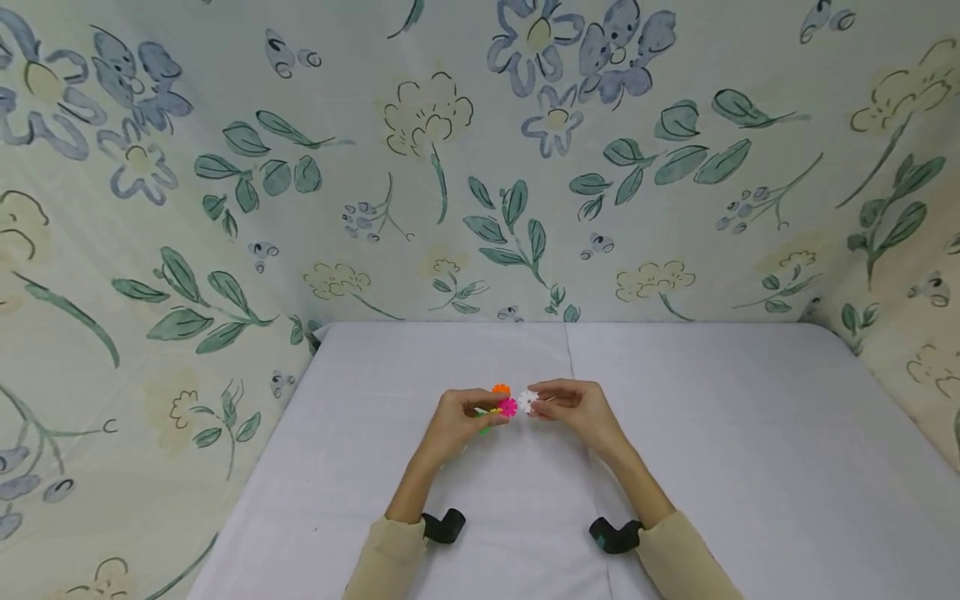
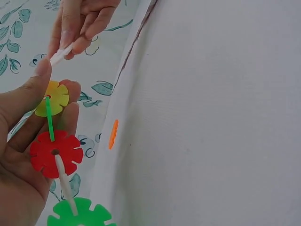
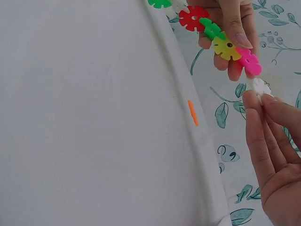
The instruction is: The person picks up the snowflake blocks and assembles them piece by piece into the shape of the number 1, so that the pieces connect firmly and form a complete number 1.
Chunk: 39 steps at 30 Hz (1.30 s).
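Observation:
My left hand [image 1: 457, 419] pinches the pink end of a chain of slotted plastic snowflake discs between thumb and fingers. After the pink disc [image 3: 250, 61] come a yellow disc [image 3: 227, 47], a green disc [image 3: 211, 29], a red disc [image 2: 70, 150], a white disc [image 2: 65, 181] and another green disc [image 2: 96, 214], which trails toward the wrist. A single white snowflake disc [image 1: 527, 401] is pinched by thumb and fingertips of my right hand [image 1: 581, 408]. Its edge faces the pink disc, close beside it, in the head view.
An orange snowflake disc [image 1: 501, 389] lies on the white-covered table [image 1: 750, 433], just beyond my left hand. A flower-patterned cloth [image 1: 480, 167] hangs behind the table's far edge and along its sides. Each wrist carries a black strapped device [image 1: 446, 527].

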### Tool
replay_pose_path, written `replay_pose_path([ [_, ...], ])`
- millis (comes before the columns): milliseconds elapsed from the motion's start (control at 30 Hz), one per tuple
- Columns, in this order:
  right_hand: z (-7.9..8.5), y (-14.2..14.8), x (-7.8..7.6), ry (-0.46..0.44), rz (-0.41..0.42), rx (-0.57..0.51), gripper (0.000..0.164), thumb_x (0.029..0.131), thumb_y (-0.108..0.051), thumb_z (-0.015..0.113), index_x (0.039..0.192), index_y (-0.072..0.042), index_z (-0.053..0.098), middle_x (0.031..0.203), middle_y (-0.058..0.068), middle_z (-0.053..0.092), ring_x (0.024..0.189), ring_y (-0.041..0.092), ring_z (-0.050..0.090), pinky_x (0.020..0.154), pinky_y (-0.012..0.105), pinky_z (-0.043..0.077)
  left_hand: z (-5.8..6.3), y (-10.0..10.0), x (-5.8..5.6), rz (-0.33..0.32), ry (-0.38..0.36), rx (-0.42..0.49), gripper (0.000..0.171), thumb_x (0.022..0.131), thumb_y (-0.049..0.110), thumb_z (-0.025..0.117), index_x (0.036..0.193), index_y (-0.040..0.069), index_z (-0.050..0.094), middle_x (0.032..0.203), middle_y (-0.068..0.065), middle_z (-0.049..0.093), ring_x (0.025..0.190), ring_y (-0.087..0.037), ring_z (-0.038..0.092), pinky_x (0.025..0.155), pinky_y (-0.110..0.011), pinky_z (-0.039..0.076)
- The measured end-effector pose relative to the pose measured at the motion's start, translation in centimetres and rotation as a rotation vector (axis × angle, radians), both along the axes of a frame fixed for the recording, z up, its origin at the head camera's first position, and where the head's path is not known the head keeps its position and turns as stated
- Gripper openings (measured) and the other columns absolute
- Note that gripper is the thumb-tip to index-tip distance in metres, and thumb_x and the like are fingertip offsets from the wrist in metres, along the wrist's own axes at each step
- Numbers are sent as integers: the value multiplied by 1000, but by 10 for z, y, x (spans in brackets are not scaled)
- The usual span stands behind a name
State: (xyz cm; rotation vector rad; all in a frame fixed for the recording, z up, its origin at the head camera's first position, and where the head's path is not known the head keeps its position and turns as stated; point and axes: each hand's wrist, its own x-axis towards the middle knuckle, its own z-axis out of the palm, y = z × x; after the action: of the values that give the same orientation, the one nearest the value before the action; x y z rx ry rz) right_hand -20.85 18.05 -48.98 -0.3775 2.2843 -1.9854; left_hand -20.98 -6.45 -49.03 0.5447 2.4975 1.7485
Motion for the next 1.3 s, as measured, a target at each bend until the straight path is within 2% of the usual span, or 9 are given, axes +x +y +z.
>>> replay_pose_path([
  [267,-6,-3,3,54,1,-72,33,92,-3,77,122,8,71,109,31,72,85,13,78,79,32,64,-3,0,-2,-16,-2,9,26,83,17,87,109,13,82,109,-5,80,90,-13,66,67,-19,52],
  [567,-7,-3,4,93,29,-65,29,94,-5,74,122,5,72,117,31,72,92,10,77,84,38,63,0,-1,-1,-27,0,-8,28,84,16,86,111,12,82,109,-6,80,89,-12,66,67,-19,53],
  [700,-8,-3,3,98,49,-74,27,96,-4,71,121,7,72,120,34,70,93,9,77,85,36,63,0,-2,-1,-47,-2,-8,28,85,14,86,112,10,81,110,-8,80,87,-11,67,66,-20,54],
  [900,-10,-2,3,100,77,-87,26,98,-3,69,121,8,72,121,39,67,92,11,78,86,43,61,1,-2,0,-79,6,-3,29,85,12,85,113,7,81,109,-11,79,83,-7,66,65,-20,55],
  [1000,-10,-1,3,97,82,-91,26,98,-4,69,121,8,72,123,41,65,92,12,78,85,41,62,2,-2,1,-84,0,4,30,85,13,85,114,7,80,110,-11,79,84,-9,66,66,-20,54],
  [1200,-8,0,4,91,73,-87,25,99,-4,68,120,8,73,121,40,66,89,13,79,81,31,63,3,-3,1,-73,-26,35,31,84,13,86,114,9,81,112,-12,79,78,-22,65,61,-18,50],
  [1300,-6,-1,4,91,75,-100,25,98,-2,68,119,10,73,119,42,65,87,13,79,80,32,64,4,-3,1,-65,-28,48,31,83,13,86,113,8,81,112,-13,79,81,-21,66,62,-17,50],
])
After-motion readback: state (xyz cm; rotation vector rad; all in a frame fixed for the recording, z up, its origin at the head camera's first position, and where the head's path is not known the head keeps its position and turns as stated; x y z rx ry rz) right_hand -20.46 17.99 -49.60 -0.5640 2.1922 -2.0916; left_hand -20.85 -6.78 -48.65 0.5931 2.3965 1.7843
